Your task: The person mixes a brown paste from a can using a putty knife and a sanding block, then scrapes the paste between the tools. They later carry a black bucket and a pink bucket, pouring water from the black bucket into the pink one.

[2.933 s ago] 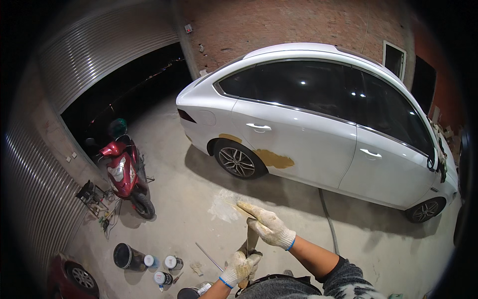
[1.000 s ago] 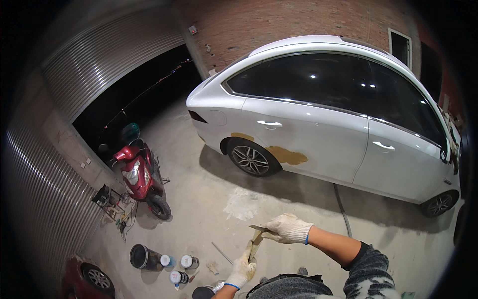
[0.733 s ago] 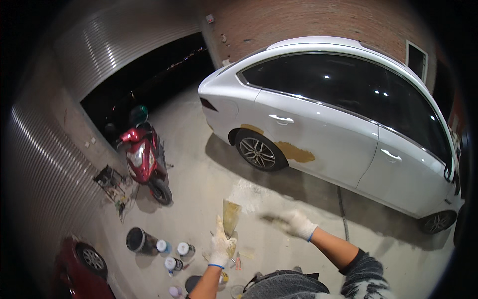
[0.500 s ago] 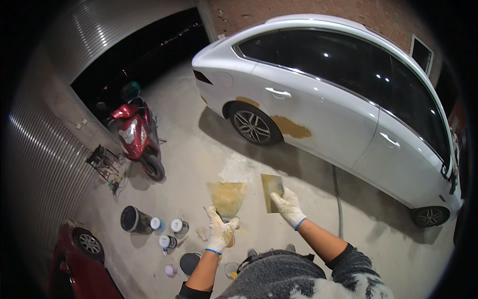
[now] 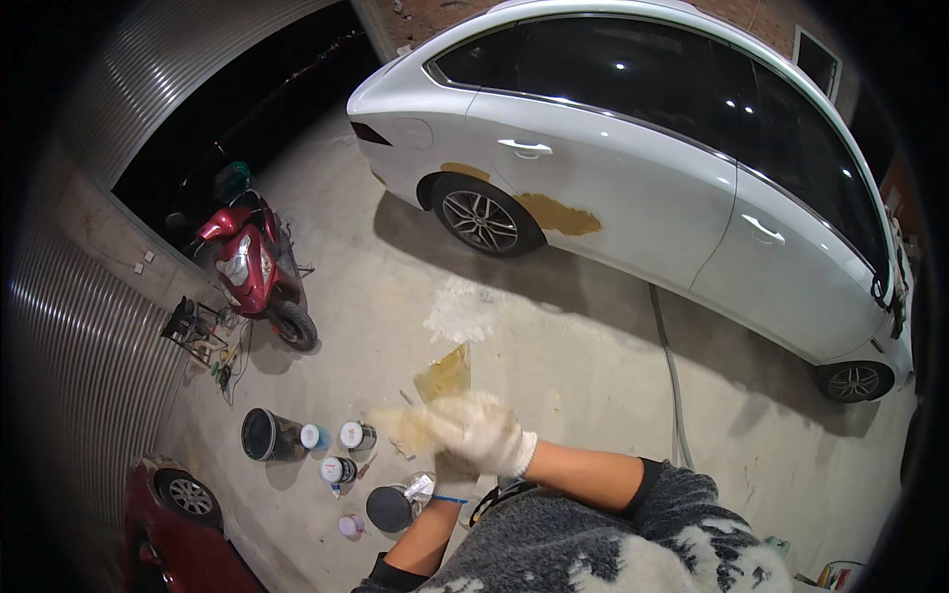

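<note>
My right hand (image 5: 489,432), in a white work glove smeared by motion, crosses in front of my left hand (image 5: 455,477). Much of the left glove is hidden behind it, its fingers included. Beyond the gloves shows the wide blade of a putty knife (image 5: 445,373), coated with yellow-brown filler; its handle is out of sight in the left hand. A blurred yellowish putty spreader (image 5: 403,427) sticks out leftward from the right hand's fingers. Farther off, a white car (image 5: 623,198) carries a brown filler patch (image 5: 560,213) behind its rear wheel arch, on the rear door.
Left of my hands stand a black bucket (image 5: 269,436), several lidded cans (image 5: 357,435) and a dark round lid (image 5: 389,509). A red scooter (image 5: 252,259) is parked farther left, a dark red car (image 5: 183,534) at lower left. A grey hose (image 5: 669,366) runs along the floor.
My right hand has swung left with the spreader, from apart to across my left hand. The putty knife has turned and shows less of its blade. The view has shifted slightly.
</note>
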Demonstrator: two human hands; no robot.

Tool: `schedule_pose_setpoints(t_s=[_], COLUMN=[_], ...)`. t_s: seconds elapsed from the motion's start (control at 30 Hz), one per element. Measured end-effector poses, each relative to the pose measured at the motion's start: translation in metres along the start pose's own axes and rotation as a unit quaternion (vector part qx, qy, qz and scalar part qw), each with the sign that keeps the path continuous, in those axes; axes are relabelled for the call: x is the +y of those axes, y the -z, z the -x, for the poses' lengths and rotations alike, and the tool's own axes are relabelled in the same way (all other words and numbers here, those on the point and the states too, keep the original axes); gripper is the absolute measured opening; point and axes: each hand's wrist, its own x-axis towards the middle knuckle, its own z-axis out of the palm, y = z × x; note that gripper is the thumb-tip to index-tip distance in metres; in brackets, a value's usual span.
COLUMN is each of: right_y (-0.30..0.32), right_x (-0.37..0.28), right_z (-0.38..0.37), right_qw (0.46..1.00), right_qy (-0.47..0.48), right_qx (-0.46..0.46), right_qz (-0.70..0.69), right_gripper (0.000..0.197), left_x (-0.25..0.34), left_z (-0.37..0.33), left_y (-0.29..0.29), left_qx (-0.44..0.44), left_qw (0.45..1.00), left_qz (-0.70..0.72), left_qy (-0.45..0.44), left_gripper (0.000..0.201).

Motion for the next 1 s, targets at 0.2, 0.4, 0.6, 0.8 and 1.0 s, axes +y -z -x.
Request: schedule_pose_setpoints(t_s=[0.2,0.4,0.6,0.8,1.0], right_y=[-0.015,-0.021,-0.005,0.001,0.026], right_x=[0.061,0.025,0.068,0.031,0.050], right_z=[0.049,0.038,0.048,0.045,0.035], right_qw=[0.831,0.966,0.759,0.979,0.829], right_qy=[-0.490,-0.239,-0.590,-0.178,-0.475], right_qx=[-0.264,-0.039,-0.273,-0.062,-0.295], right_qz=[0.002,-0.092,-0.037,-0.081,0.012], right_gripper=[0.045,0.033,0.041,0.040,0.033], left_x=[-0.011,-0.013,-0.004,0.023,0.025], left_z=[-0.003,0.008,0.004,-0.016,-0.033], left_y=[0.024,-0.001,0.009,0.009,0.039], left_qx=[-0.046,-0.031,-0.108,-0.031,-0.084], left_qw=[0.930,0.860,0.919,0.792,0.826], left_qz=[0.253,0.403,0.257,0.496,0.411], left_qy=[0.264,0.311,0.279,0.355,0.378], left_gripper=[0.021,0.023,0.021,0.028,0.016])
